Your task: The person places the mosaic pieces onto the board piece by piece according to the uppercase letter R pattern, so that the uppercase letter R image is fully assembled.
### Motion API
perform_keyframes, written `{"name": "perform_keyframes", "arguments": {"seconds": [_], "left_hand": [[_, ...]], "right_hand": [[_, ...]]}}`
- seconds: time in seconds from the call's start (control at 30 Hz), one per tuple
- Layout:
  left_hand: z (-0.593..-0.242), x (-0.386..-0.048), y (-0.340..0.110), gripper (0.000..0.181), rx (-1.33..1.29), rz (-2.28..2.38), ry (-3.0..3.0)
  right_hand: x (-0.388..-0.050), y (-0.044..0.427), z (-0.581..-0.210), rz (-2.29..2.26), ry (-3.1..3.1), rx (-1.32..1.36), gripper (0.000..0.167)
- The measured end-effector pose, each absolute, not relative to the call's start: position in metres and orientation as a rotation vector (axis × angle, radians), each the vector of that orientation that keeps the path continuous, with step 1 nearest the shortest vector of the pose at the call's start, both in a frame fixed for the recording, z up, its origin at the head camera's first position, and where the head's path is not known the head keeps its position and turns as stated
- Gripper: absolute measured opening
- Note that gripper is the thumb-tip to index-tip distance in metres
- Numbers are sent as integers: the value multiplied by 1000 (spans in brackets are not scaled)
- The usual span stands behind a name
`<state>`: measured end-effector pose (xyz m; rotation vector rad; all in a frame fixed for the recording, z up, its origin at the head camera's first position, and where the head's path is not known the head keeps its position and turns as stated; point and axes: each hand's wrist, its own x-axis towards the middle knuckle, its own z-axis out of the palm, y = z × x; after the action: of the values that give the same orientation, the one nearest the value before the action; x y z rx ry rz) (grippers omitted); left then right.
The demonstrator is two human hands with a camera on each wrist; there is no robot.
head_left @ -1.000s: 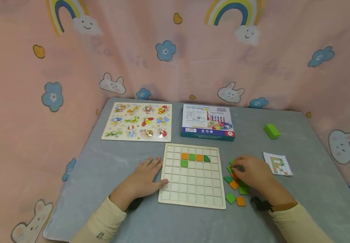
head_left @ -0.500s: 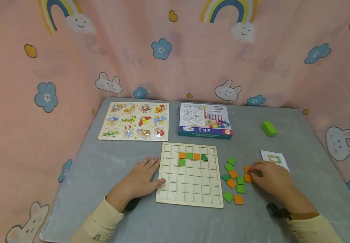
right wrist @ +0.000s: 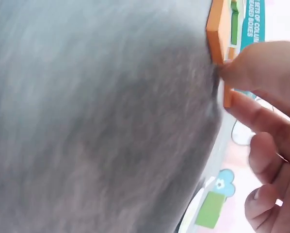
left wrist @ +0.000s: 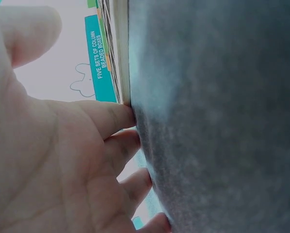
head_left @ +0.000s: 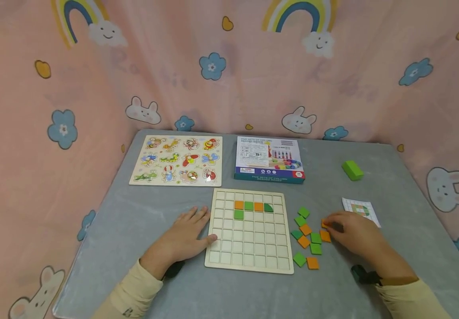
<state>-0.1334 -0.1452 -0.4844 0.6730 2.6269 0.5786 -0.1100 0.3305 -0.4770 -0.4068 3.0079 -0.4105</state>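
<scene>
My left hand (head_left: 185, 237) lies with straight fingers beside the wooden grid board (head_left: 249, 261), its thumb on the board's left edge. In the left wrist view, the fingertips (left wrist: 120, 119) touch the grey cloth. Set in the board are orange and green square tiles, plus one dark green quarter-round tile (head_left: 268, 208). Thumb and index finger of my right hand (head_left: 356, 232) pinch an orange tile (right wrist: 227, 97) low over the table, partly hidden by the fingers. Just nearer lies another orange tile (head_left: 325, 236). Several loose green and orange tiles (head_left: 315, 238) lie between that hand and the board.
A pattern card (head_left: 366, 210) lies beyond my right hand, partly covered by it. Farther back is a green block (head_left: 352, 170). Behind the board are a boxed set (head_left: 269, 159) and an insect puzzle (head_left: 176, 160). A pink curtain (head_left: 249, 66) closes off the back.
My right hand has moved right from over the loose tiles to the orange tile beside them, uncovering several tiles. The left hand keeps its place at the board. The head view has shifted slightly.
</scene>
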Motion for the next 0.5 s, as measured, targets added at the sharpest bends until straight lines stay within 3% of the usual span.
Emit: {"name": "perform_keyframes", "arguments": {"seconds": [0.2,0.5], "left_hand": [[-487,-133,-147,80,680,589,2629],[-488,-135,-147,77,667,568,2620]], "right_hand": [[-110,307,-471,-432,3043,-458,14],[-117,255,-466,-486,3134,-876,10]]}}
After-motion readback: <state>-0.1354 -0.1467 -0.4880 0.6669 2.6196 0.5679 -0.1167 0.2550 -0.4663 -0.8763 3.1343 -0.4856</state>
